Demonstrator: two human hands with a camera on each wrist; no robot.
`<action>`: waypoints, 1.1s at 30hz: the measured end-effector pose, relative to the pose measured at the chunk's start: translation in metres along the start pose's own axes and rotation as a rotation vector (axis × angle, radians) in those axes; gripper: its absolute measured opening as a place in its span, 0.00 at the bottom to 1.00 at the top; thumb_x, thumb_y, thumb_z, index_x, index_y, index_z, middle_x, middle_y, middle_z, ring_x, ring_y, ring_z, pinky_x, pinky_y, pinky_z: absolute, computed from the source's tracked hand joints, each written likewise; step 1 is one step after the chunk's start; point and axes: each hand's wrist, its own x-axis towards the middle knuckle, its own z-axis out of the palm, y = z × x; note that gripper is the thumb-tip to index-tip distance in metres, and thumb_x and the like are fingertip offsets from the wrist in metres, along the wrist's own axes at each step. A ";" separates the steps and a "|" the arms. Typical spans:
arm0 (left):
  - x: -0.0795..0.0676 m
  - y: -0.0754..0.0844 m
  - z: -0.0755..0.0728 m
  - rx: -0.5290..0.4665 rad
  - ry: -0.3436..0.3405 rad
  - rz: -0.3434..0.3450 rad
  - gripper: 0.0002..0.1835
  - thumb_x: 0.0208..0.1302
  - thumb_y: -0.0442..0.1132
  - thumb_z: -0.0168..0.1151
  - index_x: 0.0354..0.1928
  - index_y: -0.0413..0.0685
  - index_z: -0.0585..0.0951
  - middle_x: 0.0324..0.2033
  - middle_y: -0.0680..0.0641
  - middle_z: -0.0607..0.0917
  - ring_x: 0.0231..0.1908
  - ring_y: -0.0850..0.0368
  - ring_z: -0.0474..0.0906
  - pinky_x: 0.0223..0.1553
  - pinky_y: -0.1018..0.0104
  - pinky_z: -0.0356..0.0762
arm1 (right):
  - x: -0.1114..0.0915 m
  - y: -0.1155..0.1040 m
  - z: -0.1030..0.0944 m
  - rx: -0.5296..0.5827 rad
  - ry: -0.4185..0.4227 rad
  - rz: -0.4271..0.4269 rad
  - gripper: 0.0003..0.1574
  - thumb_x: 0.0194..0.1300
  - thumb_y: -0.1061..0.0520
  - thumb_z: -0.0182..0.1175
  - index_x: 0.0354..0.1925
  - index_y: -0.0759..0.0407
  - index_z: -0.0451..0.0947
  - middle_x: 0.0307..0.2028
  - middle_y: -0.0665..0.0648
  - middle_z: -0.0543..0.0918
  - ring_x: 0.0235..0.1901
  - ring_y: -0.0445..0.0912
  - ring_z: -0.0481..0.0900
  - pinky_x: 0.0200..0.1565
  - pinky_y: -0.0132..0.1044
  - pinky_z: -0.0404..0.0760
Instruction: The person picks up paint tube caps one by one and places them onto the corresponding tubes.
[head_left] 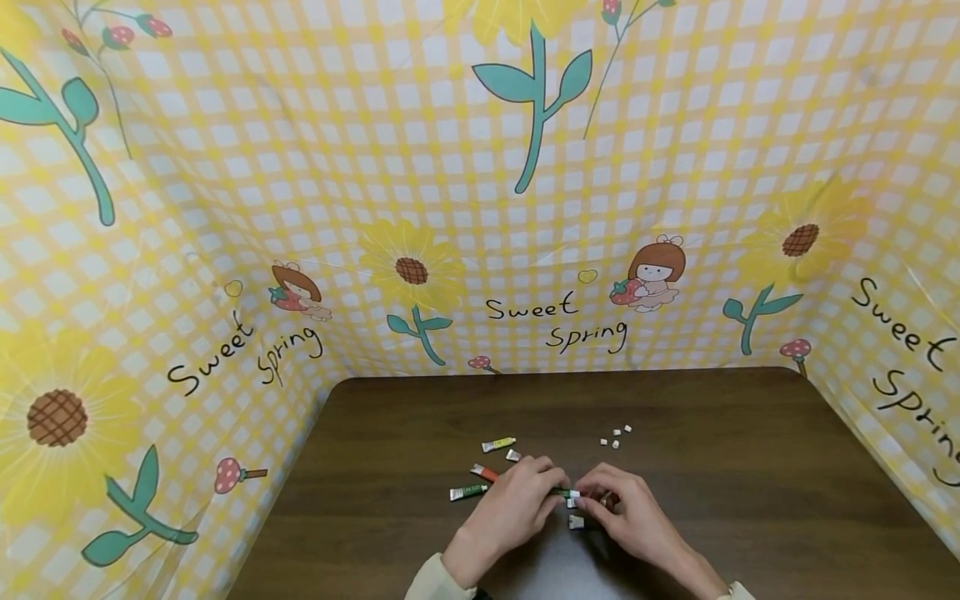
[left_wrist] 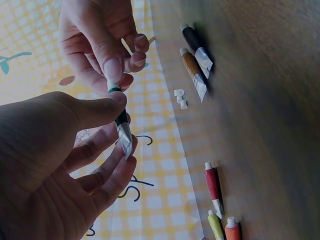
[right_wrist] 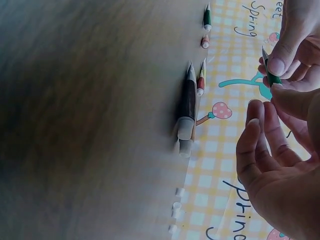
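A small dark green paint tube (left_wrist: pixel 122 120) with a silver crimped end is pinched between thumb and fingers of my left hand (head_left: pixel 517 502). My right hand (head_left: pixel 630 510) pinches the white cap end of the same tube with thumb and index finger; its fingertips partly cover the cap. Both hands meet just above the table, close together. Below the right hand lie a black tube (left_wrist: pixel 196 44) and an ochre tube (left_wrist: pixel 193 72). Beside the left hand are a yellow tube (head_left: pixel 498 445), a green tube (head_left: pixel 468 492) and an orange-red tube (head_left: pixel 483 472), the last partly hidden.
Several small white caps (head_left: pixel 616 444) lie loose on the dark wooden table (head_left: pixel 390 408), beyond the right hand. A red tube (left_wrist: pixel 212 185) shows in the left wrist view. A yellow checked cloth (head_left: pixel 480 208) with flowers hangs around the table's back and sides.
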 end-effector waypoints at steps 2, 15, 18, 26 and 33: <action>0.000 0.000 0.000 -0.004 -0.003 -0.002 0.04 0.73 0.42 0.71 0.47 0.58 0.88 0.44 0.58 0.87 0.43 0.63 0.81 0.44 0.74 0.81 | 0.000 0.000 0.000 0.003 -0.004 0.006 0.10 0.66 0.66 0.74 0.41 0.52 0.88 0.38 0.52 0.87 0.32 0.34 0.81 0.29 0.32 0.82; 0.002 0.001 0.002 -0.026 -0.023 -0.009 0.05 0.74 0.41 0.70 0.47 0.59 0.88 0.44 0.58 0.87 0.43 0.64 0.81 0.44 0.75 0.80 | -0.002 -0.001 0.001 0.029 -0.024 0.021 0.03 0.71 0.63 0.70 0.40 0.56 0.87 0.37 0.46 0.86 0.32 0.36 0.82 0.29 0.33 0.84; 0.003 0.000 0.001 -0.013 -0.020 -0.002 0.05 0.73 0.41 0.70 0.47 0.59 0.88 0.44 0.58 0.87 0.42 0.64 0.81 0.43 0.75 0.80 | -0.001 -0.001 0.000 0.027 -0.020 0.028 0.03 0.72 0.62 0.69 0.40 0.54 0.88 0.37 0.46 0.86 0.32 0.35 0.82 0.30 0.33 0.84; 0.006 0.000 -0.002 -0.007 -0.015 0.005 0.05 0.73 0.41 0.70 0.47 0.58 0.88 0.45 0.57 0.87 0.43 0.63 0.81 0.43 0.74 0.81 | 0.001 -0.001 -0.001 0.009 -0.008 0.042 0.08 0.74 0.60 0.68 0.40 0.45 0.88 0.35 0.43 0.85 0.30 0.35 0.81 0.30 0.33 0.83; 0.006 0.000 -0.002 -0.006 -0.012 0.004 0.05 0.74 0.41 0.70 0.48 0.58 0.88 0.45 0.57 0.87 0.43 0.63 0.81 0.43 0.74 0.81 | 0.001 0.000 -0.003 -0.017 -0.001 0.042 0.08 0.68 0.62 0.73 0.44 0.51 0.88 0.39 0.46 0.86 0.32 0.34 0.81 0.29 0.32 0.83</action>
